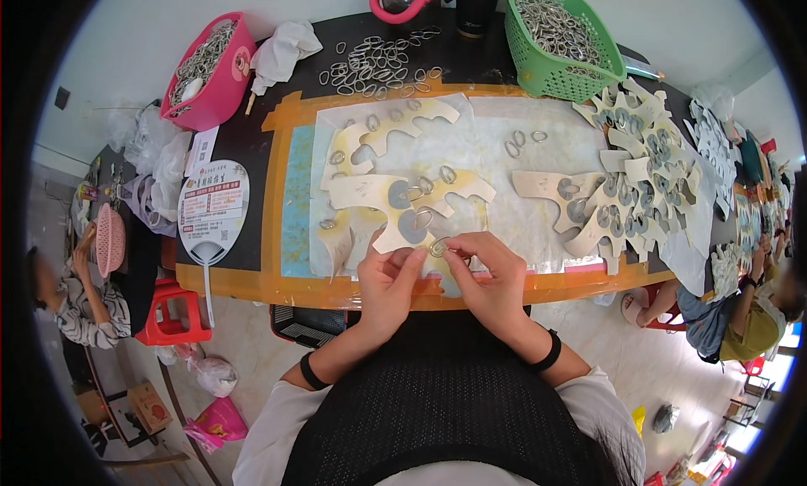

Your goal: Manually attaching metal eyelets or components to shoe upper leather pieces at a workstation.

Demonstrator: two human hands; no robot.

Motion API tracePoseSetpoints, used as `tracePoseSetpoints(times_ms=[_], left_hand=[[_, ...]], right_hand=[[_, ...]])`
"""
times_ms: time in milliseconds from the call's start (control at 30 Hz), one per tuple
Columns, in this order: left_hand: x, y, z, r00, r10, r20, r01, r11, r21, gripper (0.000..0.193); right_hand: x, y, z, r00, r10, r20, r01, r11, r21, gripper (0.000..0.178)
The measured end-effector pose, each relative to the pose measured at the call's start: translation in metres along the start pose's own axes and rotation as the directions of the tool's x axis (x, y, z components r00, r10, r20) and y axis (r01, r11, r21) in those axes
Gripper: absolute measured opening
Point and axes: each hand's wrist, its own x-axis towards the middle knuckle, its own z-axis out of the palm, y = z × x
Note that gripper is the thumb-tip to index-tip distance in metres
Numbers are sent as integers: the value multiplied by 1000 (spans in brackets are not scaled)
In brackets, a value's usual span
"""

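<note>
Near the front edge of the table, my left hand (388, 286) is closed on the lower part of a cream cut-out piece (361, 193), which looks like leather and carries grey round patches. Fingers of my right hand (494, 277) pinch an oval metal ring (437, 247) at a tab of this piece. More rings sit on its branches, one of them a ring (424, 218) just above my fingertips. Behind it lies another cream piece (391, 137) with several rings along its curve. What lies under my fingers is partly hidden.
A pink basket (220, 99) and a green basket (551, 84) hold metal rings, with loose rings (374, 66) between them. Overlapping finished-looking cream pieces (630, 179) cover the right side. A paper fan (213, 202) overhangs the left edge. Other people sit at both sides.
</note>
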Motion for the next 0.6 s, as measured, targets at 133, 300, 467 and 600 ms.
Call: tracePoseSetpoints(times_ms=[133,300,467,600], left_hand=[[-3,-4,-3,999,-26,42,26,1000,17,21],[-2,0,8,999,28,39,-26,999,-37,42],[-11,-10,7,999,35,40,-37,998,49,50],[-14,-3,10,997,-47,61,42,995,88,54]], right_hand=[[0,2,0,1000,0,-2,0,1000,-23,14],[1,1,-1,1000,22,16,-21,999,-34,13],[1,3,-1,999,33,44,-31,999,-28,13],[2,0,-3,989,101,112,-98,995,-34,11]])
